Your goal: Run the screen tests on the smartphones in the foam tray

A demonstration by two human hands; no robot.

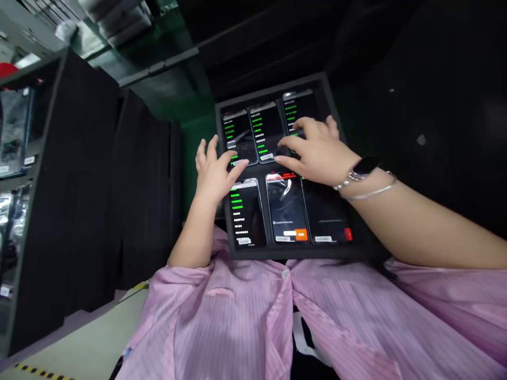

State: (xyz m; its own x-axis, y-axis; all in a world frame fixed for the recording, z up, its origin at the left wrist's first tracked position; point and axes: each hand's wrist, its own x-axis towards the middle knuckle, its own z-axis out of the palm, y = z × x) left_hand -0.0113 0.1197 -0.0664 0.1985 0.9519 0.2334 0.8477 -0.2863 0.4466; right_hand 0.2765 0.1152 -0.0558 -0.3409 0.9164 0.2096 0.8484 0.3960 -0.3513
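Note:
A black tray (277, 254) rests in front of my body, with several smartphones set in its slots. In the back row, the left smartphone (237, 129) and the middle smartphone (264, 124) show green and white text lists. My left hand (214, 171) is spread over the tray's left edge, thumb and index finger at the lower end of that left phone. Above the right side, my right hand (317, 148) has its fingers apart near the middle phone's lower end, partly covering the back right smartphone (297, 100). A front smartphone (287, 206) shows red text and an orange button.
Stacked black trays (146, 184) stand to the left, beside a dark rack (59, 184) holding more phones. A metal rail (158, 66) crosses behind the green floor (194, 113). Yellow-black tape (43, 372) marks the pale floor at lower left.

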